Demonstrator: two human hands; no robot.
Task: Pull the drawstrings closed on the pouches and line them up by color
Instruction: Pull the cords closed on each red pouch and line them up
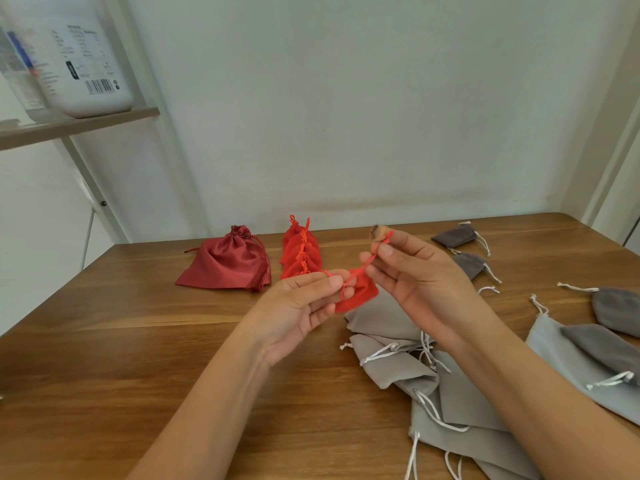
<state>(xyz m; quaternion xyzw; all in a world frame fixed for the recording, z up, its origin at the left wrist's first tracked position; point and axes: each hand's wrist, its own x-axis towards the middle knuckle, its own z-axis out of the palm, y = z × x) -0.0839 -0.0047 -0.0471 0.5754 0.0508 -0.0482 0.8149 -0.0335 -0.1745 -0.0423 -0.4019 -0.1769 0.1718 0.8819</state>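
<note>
At the centre of the frame, a small red pouch (360, 292) is hanging above the table (138, 341) between both hands, its left edge hiding behind the left hand's fingertips (334, 282). Its gathered neck is pointing up and its body is spreading downward, so the long axis is running roughly top to bottom. The left hand (298, 313) is pinching one end of the red drawstring (367, 262). The right hand (415, 271) is pinching the other end, higher and to the right, so the cord is slanting from lower left to upper right. A brownish bit above the right fingertips is too blurred to identify.

Just beyond the hands, a row of red pouches (300, 252) is lying in an overlapping line running away from the camera, cords up. A dark red satin pouch (227, 263) is sitting to its left, cinched. Light grey pouches (391, 362) are piling at lower right, running off the bottom edge. Dark grey pouches (455, 235) are lying toward the right, and those nearest that edge are partly cut off. A white container (86, 64) is standing on a shelf at upper left, its label unreadable.
</note>
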